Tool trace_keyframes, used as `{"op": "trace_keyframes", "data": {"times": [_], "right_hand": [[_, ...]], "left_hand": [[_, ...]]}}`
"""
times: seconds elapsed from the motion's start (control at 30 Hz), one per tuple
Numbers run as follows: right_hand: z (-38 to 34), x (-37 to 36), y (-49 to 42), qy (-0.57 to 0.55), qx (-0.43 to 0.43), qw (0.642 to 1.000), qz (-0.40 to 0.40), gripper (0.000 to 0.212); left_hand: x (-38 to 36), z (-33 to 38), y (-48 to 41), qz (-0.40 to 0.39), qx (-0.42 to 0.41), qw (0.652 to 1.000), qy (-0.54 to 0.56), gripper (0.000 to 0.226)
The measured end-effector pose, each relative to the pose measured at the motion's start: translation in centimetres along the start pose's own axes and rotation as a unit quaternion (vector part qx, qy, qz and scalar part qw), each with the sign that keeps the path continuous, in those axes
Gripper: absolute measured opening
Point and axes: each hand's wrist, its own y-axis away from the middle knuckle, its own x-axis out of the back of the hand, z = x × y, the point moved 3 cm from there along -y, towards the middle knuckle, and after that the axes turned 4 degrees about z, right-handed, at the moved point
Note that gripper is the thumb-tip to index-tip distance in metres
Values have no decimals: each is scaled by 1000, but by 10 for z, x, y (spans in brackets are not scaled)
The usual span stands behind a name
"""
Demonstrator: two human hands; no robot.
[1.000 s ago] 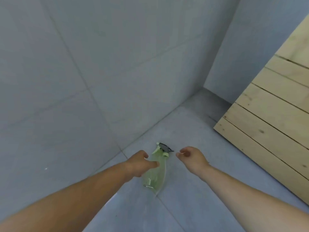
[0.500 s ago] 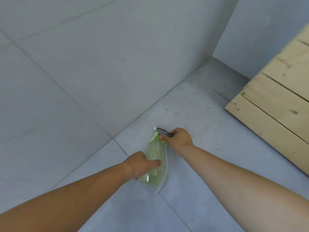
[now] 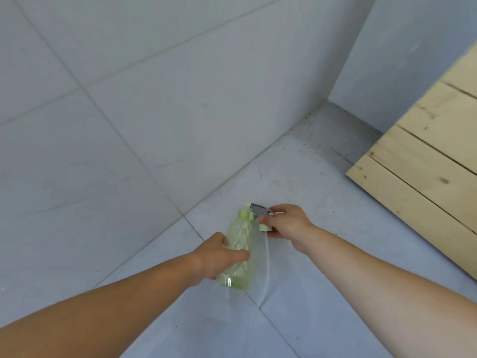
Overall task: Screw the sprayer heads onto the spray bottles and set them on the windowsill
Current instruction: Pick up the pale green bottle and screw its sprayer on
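A pale green see-through spray bottle is held low over the grey tiled floor, its neck pointing away from me. My left hand grips its lower body. Just right of the bottle's neck, my right hand holds the sprayer head, green with a grey trigger. The head is off the bottle, and its thin clear dip tube trails down along the bottle's right side.
A grey tiled wall rises to the left and behind, meeting the floor just beyond my hands. A light wooden plank structure stands on the right. No windowsill is in view.
My right hand reached the sprayer head, took hold of it and drew it off to the right of the neck. My left hand shifted down the bottle's body and lifted it.
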Motion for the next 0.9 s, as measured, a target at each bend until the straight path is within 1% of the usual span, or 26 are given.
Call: {"op": "trace_keyframes", "data": {"times": [0.03,0.1,0.17,0.3,0.4,0.47,0.53,0.57,0.67,0.73,0.83,0.9], "right_hand": [[-6,8,6,-1,8,1000,-3,34],[-21,28,22,8,33,999,0,24],[-37,49,39,23,53,998,13,19],[-70,89,85,38,95,994,33,23],[-96,115,126,27,140,988,51,16],[-114,135,161,13,174,982,68,11],[-127,152,195,-4,202,976,79,12],[-132,159,212,-9,215,973,85,13],[-139,179,263,-16,258,960,110,12],[-142,192,296,-24,295,947,127,9],[-144,218,337,-66,339,918,193,9],[-142,237,355,-119,347,899,240,9]], "left_hand": [[2,6,7,-1,-12,1000,-3,55],[9,21,25,0,-40,999,-9,56],[15,35,44,0,-64,998,-15,57],[23,65,94,-10,-103,994,-24,53],[22,88,132,-15,-142,989,-40,35],[21,103,166,-6,-168,985,-46,32],[20,116,202,-4,-196,980,-44,32],[21,121,220,-3,-209,977,-40,36],[20,128,268,-9,-238,971,-8,57],[20,128,293,-12,-255,967,9,64],[14,122,317,-11,-271,962,17,71],[9,116,324,-10,-276,961,15,70]]}}
